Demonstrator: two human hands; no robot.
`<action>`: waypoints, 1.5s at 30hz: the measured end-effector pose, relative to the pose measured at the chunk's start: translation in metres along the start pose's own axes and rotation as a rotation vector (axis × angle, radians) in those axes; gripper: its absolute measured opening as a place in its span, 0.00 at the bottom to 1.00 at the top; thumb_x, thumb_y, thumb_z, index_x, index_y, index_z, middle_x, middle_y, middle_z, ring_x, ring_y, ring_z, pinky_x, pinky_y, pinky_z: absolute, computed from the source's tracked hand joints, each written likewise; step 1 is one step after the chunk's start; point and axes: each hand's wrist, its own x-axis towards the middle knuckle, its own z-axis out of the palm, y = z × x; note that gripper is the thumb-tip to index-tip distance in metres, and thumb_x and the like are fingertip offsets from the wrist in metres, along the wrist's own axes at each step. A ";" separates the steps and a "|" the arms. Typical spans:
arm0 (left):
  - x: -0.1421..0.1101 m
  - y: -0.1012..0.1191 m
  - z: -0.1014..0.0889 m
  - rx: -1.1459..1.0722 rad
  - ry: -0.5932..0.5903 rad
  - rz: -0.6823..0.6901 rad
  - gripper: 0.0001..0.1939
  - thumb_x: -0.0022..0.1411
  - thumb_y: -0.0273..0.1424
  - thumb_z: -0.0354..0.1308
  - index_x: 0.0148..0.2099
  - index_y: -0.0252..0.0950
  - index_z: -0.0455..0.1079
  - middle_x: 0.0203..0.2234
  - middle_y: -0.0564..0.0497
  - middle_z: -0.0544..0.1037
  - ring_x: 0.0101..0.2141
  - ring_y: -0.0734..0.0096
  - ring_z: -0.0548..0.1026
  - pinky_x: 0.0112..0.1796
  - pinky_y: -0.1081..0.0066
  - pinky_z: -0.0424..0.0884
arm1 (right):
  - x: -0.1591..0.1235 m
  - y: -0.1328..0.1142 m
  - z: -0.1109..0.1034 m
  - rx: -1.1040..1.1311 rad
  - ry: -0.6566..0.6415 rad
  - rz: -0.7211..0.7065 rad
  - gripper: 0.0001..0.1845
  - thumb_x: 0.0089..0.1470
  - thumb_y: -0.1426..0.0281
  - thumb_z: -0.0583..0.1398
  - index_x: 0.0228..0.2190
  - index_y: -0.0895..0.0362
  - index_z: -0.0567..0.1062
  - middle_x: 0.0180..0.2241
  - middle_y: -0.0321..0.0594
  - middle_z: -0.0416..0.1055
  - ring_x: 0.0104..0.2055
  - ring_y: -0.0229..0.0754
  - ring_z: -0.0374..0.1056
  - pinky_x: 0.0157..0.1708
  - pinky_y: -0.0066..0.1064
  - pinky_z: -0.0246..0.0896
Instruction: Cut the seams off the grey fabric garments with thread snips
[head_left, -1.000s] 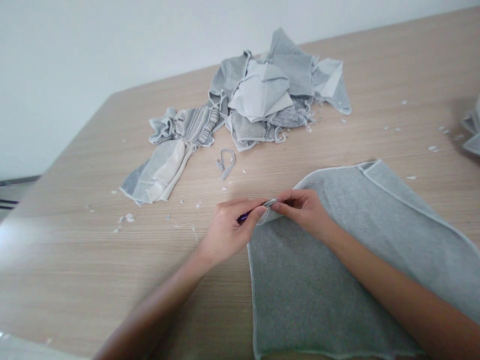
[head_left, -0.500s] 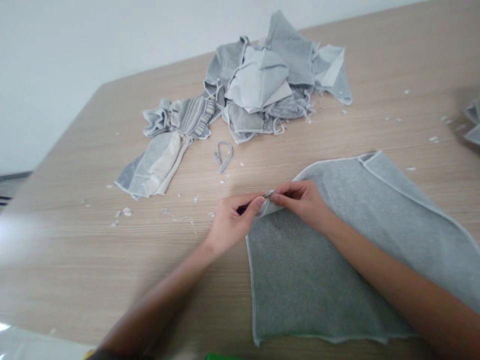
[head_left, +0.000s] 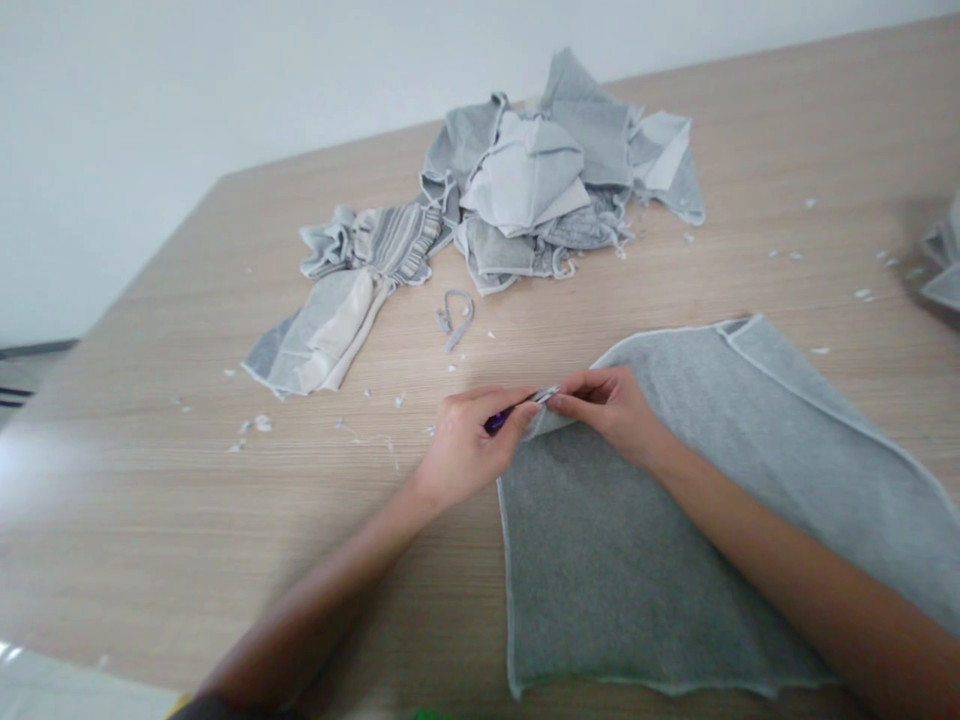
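Observation:
My left hand (head_left: 476, 435) is closed around small thread snips (head_left: 496, 421) with a purple handle, mostly hidden in the palm. Their metal tips point right, at the folded edge of a grey fabric piece (head_left: 637, 560). That edge is pinched between the thumb and fingers of my right hand (head_left: 604, 400), close to the tips. Whether the blades are apart I cannot tell. White overlocked seams border the cloth, which lies spread below and to the right of my hands, partly under my right forearm.
A heap of grey fabric pieces (head_left: 525, 180) lies toward the back of the wooden table (head_left: 150, 520). Left of it is a striped and grey bundle (head_left: 315, 320). A grey strip (head_left: 469, 315) and white scraps (head_left: 262, 423) are scattered about. More cloth (head_left: 946, 265) shows at the right edge.
The view has shifted slightly. More of the metal blades and purple handle now shows in my left hand. My right hand keeps its pinch on the fabric edge.

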 end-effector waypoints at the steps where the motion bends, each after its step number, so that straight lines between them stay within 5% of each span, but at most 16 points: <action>1: 0.001 0.000 -0.001 -0.002 -0.005 -0.001 0.11 0.68 0.33 0.60 0.46 0.35 0.81 0.33 0.47 0.85 0.31 0.66 0.80 0.34 0.69 0.72 | 0.000 0.000 0.000 0.002 -0.001 0.001 0.16 0.39 0.57 0.75 0.23 0.55 0.81 0.23 0.35 0.77 0.25 0.35 0.68 0.27 0.28 0.62; 17: 0.000 -0.008 0.006 -0.207 -0.078 -0.130 0.16 0.71 0.37 0.55 0.47 0.34 0.82 0.32 0.49 0.85 0.28 0.70 0.78 0.29 0.74 0.71 | 0.000 -0.001 0.001 -0.007 -0.007 0.024 0.16 0.40 0.57 0.75 0.22 0.56 0.81 0.23 0.35 0.77 0.25 0.35 0.67 0.27 0.28 0.61; 26: 0.004 -0.002 -0.016 -0.187 -0.196 -0.159 0.14 0.71 0.37 0.57 0.49 0.41 0.82 0.36 0.53 0.86 0.34 0.68 0.81 0.33 0.73 0.73 | -0.002 0.000 0.001 -0.009 0.004 0.054 0.16 0.40 0.56 0.74 0.23 0.56 0.81 0.22 0.36 0.77 0.24 0.35 0.67 0.26 0.28 0.61; 35: 0.004 -0.014 -0.021 -0.107 -0.143 -0.077 0.15 0.70 0.38 0.59 0.51 0.37 0.80 0.42 0.47 0.85 0.38 0.65 0.83 0.38 0.70 0.78 | -0.002 -0.001 0.001 0.005 0.006 0.057 0.17 0.40 0.56 0.74 0.23 0.57 0.82 0.23 0.37 0.77 0.24 0.35 0.68 0.26 0.28 0.60; 45: -0.001 -0.008 -0.016 0.103 -0.047 0.122 0.15 0.69 0.33 0.61 0.54 0.33 0.78 0.33 0.47 0.82 0.30 0.72 0.76 0.35 0.71 0.73 | 0.000 0.002 0.000 0.007 -0.013 0.064 0.17 0.38 0.55 0.75 0.24 0.55 0.83 0.23 0.37 0.78 0.24 0.36 0.68 0.27 0.29 0.62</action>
